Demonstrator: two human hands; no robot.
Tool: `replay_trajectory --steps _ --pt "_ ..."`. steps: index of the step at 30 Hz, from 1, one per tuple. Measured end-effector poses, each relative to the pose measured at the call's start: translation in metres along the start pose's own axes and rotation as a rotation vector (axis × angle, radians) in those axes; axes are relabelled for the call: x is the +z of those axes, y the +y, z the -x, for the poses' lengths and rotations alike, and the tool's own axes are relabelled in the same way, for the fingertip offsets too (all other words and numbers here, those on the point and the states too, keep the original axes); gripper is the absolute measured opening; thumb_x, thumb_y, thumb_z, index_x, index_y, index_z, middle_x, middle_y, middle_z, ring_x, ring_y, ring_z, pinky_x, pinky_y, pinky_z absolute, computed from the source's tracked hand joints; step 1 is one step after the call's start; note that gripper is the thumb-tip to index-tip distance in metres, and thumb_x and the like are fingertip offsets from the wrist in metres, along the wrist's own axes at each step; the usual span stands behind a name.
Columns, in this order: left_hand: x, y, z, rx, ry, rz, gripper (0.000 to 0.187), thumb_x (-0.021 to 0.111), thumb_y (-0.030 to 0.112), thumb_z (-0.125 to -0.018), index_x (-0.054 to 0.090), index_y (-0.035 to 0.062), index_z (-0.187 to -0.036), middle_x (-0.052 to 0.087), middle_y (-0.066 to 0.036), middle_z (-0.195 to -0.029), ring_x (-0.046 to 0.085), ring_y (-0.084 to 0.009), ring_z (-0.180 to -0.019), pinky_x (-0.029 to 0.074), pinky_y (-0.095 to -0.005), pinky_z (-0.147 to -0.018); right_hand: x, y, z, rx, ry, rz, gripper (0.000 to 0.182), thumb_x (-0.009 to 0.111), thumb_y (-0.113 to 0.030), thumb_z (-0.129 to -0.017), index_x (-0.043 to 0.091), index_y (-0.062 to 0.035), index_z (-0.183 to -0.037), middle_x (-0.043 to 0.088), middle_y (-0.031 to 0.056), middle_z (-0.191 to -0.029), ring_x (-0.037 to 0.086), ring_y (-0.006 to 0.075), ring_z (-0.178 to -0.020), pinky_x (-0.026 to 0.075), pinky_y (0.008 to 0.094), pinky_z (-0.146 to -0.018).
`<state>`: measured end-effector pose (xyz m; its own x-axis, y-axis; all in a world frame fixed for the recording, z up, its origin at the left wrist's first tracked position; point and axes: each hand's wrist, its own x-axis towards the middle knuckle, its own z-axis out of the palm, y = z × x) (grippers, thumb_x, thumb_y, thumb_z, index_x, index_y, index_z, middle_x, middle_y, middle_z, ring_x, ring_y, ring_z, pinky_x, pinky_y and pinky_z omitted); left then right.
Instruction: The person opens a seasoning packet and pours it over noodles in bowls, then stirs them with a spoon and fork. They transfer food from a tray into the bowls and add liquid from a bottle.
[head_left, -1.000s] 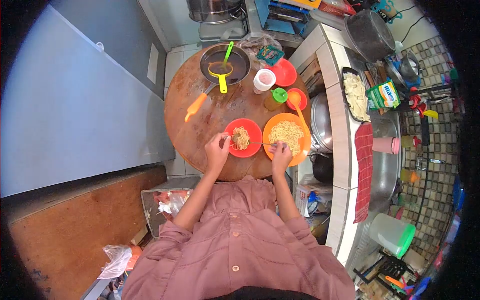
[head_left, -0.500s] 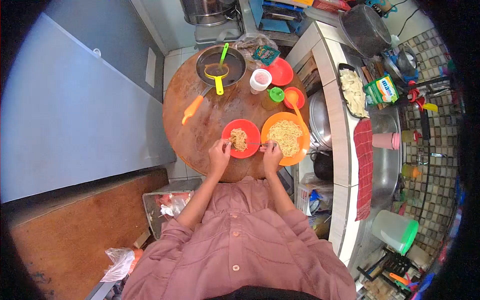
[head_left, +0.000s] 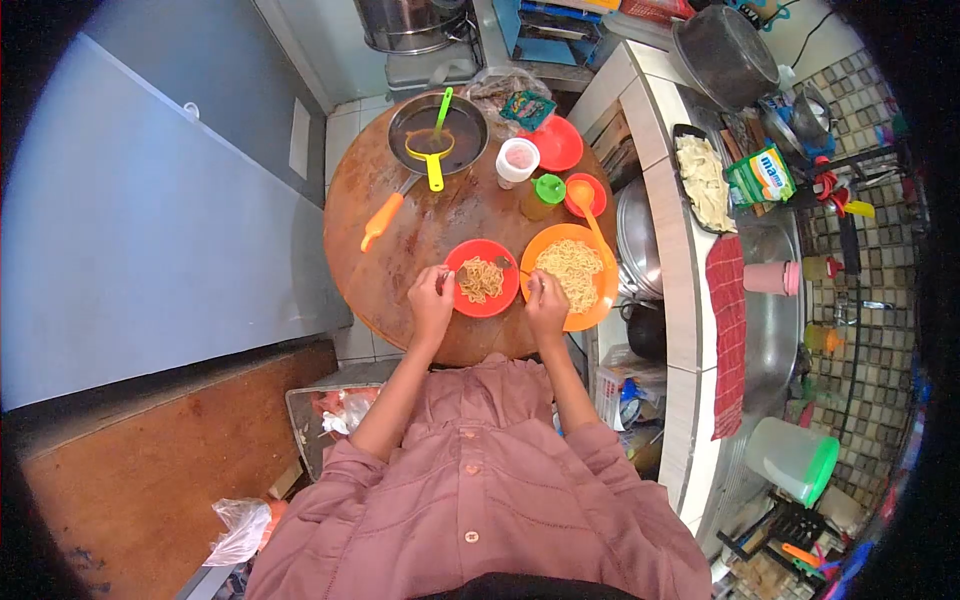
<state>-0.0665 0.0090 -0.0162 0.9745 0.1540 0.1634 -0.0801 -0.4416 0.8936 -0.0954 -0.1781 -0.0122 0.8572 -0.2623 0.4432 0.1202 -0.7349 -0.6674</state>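
Note:
A red plate (head_left: pixel 488 306) holds a small heap of brownish noodles (head_left: pixel 482 279) in front of me. My right hand (head_left: pixel 546 306) pinches the handle of a spoon (head_left: pixel 504 263), whose bowl hangs over the red plate's right rim. At the left rim, my left hand (head_left: pixel 431 300) is closed with its fingertips together; I cannot tell what thin thing it holds. Beside the red plate lies an orange plate (head_left: pixel 608 300), piled with paler noodles (head_left: pixel 570 272); my right hand overlaps its left edge.
On the round wooden table (head_left: pixel 375 280) stand a frying pan (head_left: pixel 470 150) with a yellow strainer (head_left: pixel 431 160), a white cup (head_left: pixel 516 165), a green-lidded jar (head_left: pixel 547 190), and a small red bowl (head_left: pixel 598 185) with an orange spoon (head_left: pixel 590 210). A tiled counter (head_left: pixel 690 400) runs along the right.
Both hands have moved slightly; my left hand has shifted left. The spoon has lifted and turned away from the noodles, which look more spread on the red plate.

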Motion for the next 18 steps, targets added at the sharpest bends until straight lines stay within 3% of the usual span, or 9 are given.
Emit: replay_trajectory --steps 2,4,5,7,8,11,16,18 --pt "0.002 -0.006 0.003 -0.004 0.003 -0.041 0.009 0.060 0.006 -0.077 0.057 -0.0024 -0.078 0.062 -0.014 -0.080 0.061 -0.0252 -0.068 0.048 -0.0321 -0.061 0.008 0.000 0.006 -0.050 -0.043 0.020 0.009 0.051 -0.006 -0.083 0.057 0.0009 -0.086 0.060 0.0156 -0.082 0.060 0.0282 -0.070 0.048 0.0346 -0.059" --pt "0.004 -0.011 0.008 -0.007 0.002 -0.077 0.010 0.061 0.007 -0.077 0.057 -0.0017 -0.077 0.062 -0.014 -0.078 0.062 -0.0256 -0.069 0.048 -0.0322 -0.063 0.019 0.005 0.016 -0.070 -0.004 0.072 0.015 0.049 -0.009 -0.087 0.055 0.0040 -0.086 0.060 0.0129 -0.075 0.061 0.0189 -0.062 0.049 0.0295 -0.058" --pt "0.007 -0.014 0.010 -0.021 -0.023 -0.081 0.010 0.061 0.007 -0.077 0.057 -0.0015 -0.077 0.062 -0.014 -0.078 0.061 -0.0268 -0.069 0.047 -0.0330 -0.062 0.023 0.008 0.020 -0.072 -0.004 0.074 0.015 0.049 -0.009 -0.087 0.055 0.0040 -0.086 0.060 0.0129 -0.075 0.061 0.0189 -0.062 0.049 0.0295 -0.058" --pt "0.006 -0.008 0.010 -0.036 -0.045 -0.085 0.010 0.061 0.007 -0.077 0.057 -0.0013 -0.076 0.062 -0.014 -0.077 0.061 -0.0280 -0.068 0.047 -0.0337 -0.062 0.030 0.014 0.027 0.496 -0.047 -0.279 0.019 0.046 -0.011 -0.089 0.054 0.0046 -0.085 0.060 0.0115 -0.074 0.060 0.0153 -0.057 0.049 0.0275 -0.055" --pt "0.005 -0.005 0.011 -0.009 -0.041 -0.067 0.009 0.061 0.006 -0.076 0.057 -0.0021 -0.078 0.061 -0.014 -0.077 0.061 -0.0269 -0.068 0.047 -0.0332 -0.061 0.031 0.020 0.028 0.496 -0.048 -0.279 0.019 0.046 -0.011 -0.089 0.054 0.0046 -0.085 0.060 0.0115 -0.074 0.060 0.0153 -0.057 0.049 0.0275 -0.055" --pt "-0.003 0.010 0.007 0.025 -0.020 -0.005 0.009 0.060 0.005 -0.076 0.057 -0.0029 -0.079 0.061 -0.014 -0.078 0.061 -0.0258 -0.068 0.047 -0.0323 -0.061 0.020 0.024 0.022 0.801 0.174 -0.646 0.020 0.044 -0.013 -0.091 0.052 0.0029 -0.082 0.058 0.0099 -0.068 0.059 0.0127 -0.055 0.048 0.0246 -0.052" --pt "-0.009 0.016 0.000 0.026 0.000 0.013 0.008 0.060 0.005 -0.076 0.057 -0.0030 -0.078 0.062 -0.014 -0.080 0.061 -0.0257 -0.071 0.048 -0.0319 -0.064 0.002 0.024 0.009 0.554 0.218 -0.358 0.020 0.044 -0.013 -0.091 0.053 0.0035 -0.083 0.059 0.0079 -0.067 0.058 0.0123 -0.056 0.047 0.0237 -0.053" --pt "-0.004 0.005 0.000 0.031 0.021 0.021 0.008 0.060 0.005 -0.076 0.057 -0.0028 -0.078 0.062 -0.014 -0.080 0.061 -0.0259 -0.071 0.048 -0.0331 -0.063 -0.002 0.018 0.006 0.363 0.137 -0.186 0.020 0.045 -0.012 -0.090 0.055 0.0044 -0.084 0.059 0.0105 -0.067 0.059 0.0148 -0.057 0.047 0.0272 -0.053"
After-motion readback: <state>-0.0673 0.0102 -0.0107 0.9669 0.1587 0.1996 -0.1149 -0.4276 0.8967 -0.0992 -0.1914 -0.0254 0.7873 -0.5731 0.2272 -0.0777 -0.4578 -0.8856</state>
